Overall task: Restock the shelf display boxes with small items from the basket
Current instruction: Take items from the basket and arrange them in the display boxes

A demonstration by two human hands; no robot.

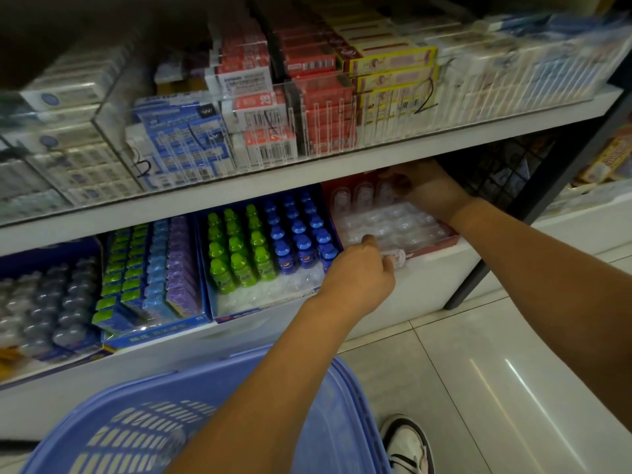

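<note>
A red display box (448, 238) sits at the right end of the lower shelf, with a clear plastic insert of mostly bare slots and a few small clear bottles (362, 195) standing at its back. My left hand (359, 273) is at the box's front edge, fingers closed on a small clear bottle (398, 257) with a reddish label. My right hand (427, 189) reaches into the back of the box under the upper shelf and grips another small clear bottle there. The blue plastic basket (328, 422) is below my left arm; its contents are hidden.
A blue display box (273, 309) with green-capped and blue-capped bottles stands left of the red one. Further left are boxes of coloured packs (154, 275). The upper shelf (307, 172) holds boxed goods behind clear dividers. A black wire rack (496, 165) closes the right side. My shoe (408, 446) rests on the tile floor.
</note>
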